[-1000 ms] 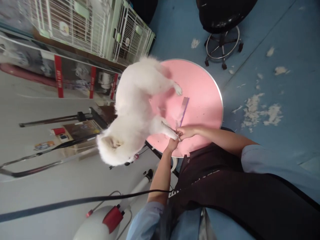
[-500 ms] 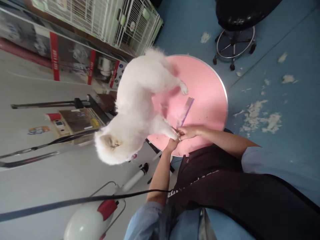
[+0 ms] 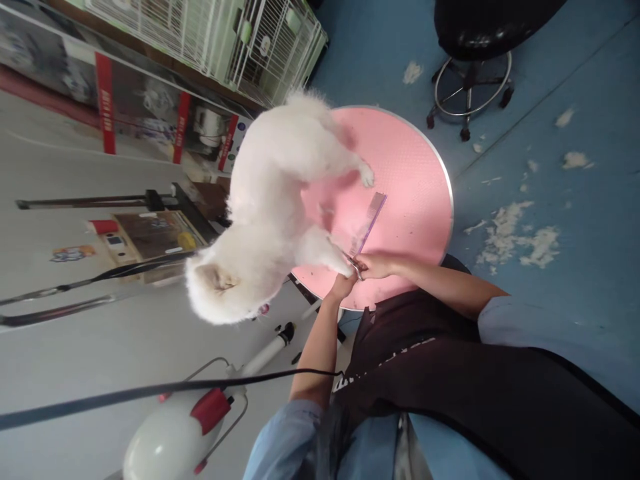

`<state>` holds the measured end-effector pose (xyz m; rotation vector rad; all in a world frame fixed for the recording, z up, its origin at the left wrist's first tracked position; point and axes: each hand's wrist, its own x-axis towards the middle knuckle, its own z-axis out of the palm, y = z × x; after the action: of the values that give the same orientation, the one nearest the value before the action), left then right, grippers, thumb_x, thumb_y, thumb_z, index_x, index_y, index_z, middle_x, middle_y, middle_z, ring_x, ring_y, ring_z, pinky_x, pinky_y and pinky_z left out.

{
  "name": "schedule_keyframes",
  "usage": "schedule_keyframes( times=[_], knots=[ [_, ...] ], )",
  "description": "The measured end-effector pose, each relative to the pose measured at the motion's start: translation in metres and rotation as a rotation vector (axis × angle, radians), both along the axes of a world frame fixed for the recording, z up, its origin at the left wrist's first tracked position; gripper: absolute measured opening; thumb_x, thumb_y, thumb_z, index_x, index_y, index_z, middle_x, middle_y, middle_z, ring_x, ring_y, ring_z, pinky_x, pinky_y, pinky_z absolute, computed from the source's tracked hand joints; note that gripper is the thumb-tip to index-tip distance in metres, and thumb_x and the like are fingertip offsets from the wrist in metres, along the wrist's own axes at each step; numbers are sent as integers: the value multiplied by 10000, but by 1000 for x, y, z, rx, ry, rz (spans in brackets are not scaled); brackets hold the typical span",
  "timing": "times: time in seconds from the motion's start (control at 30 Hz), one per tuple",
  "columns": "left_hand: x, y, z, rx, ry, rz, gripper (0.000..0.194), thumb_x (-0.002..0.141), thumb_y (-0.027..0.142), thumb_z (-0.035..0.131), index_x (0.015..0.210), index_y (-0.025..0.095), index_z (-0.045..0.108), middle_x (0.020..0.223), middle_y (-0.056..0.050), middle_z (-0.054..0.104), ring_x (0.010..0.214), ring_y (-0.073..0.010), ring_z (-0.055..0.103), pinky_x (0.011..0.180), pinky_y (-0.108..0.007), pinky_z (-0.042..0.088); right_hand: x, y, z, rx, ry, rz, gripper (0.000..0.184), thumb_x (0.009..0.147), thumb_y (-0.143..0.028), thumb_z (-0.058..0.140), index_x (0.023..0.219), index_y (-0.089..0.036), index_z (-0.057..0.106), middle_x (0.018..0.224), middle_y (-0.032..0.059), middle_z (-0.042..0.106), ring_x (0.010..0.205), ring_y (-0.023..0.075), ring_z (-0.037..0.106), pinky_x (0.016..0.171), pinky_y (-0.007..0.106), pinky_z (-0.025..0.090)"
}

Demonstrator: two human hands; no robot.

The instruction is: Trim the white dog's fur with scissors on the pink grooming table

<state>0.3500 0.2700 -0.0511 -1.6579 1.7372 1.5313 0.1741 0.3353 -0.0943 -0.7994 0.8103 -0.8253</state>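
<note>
A fluffy white dog (image 3: 270, 173) stands on a round pink grooming table (image 3: 420, 173), its head over the table's edge. My left hand (image 3: 344, 285) is closed around the lower end of one front leg, at the paw, which the fingers hide. Metal scissors (image 3: 356, 268) are in my right hand (image 3: 373, 265), whose fingers curl through the handles. Their blades lie along the leg's lower part. Whether the blades are apart I cannot make out. Just beyond my right hand, a comb with a purple spine (image 3: 373, 223) rests on the tabletop among loose fur.
A black wheeled stool (image 3: 470, 40) stands at the upper right. Clumps of white fur (image 3: 505, 230) lie on the blue floor. A pale green cage (image 3: 260, 53) is at the top. A white-and-red dryer (image 3: 165, 433) and a black cord (image 3: 175, 390) are at the lower left.
The whole view has shifted slightly. My left hand stays on the dog's leg and the scissors remain in my right hand beside it, with hardly any movement.
</note>
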Motion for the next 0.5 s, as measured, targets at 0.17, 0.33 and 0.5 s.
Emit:
schedule_keyframes(
  times=[0.17,0.33,0.5],
  knots=[
    [1,2,-3,-8,-73,73,181,779,190,665,931,94,681,952,-102,720,938,-204,641,863,-332,535,-3,8,7,41,-133,38,288,679,-78,674,917,-186,553,851,-11,619,796,136,602,729,267,503],
    [5,2,-8,-22,-16,80,137,750,184,648,857,99,662,871,-78,702,833,-174,625,806,-308,527,-5,15,12,73,-208,82,280,672,-52,633,910,-182,562,775,-26,614,704,114,594,659,243,496],
    [7,3,-10,22,27,74,185,746,276,669,829,114,637,803,-61,681,778,-176,626,770,-312,526,2,17,8,93,-278,77,286,670,-59,642,917,-183,564,757,-41,597,692,104,589,668,236,508]
  ],
)
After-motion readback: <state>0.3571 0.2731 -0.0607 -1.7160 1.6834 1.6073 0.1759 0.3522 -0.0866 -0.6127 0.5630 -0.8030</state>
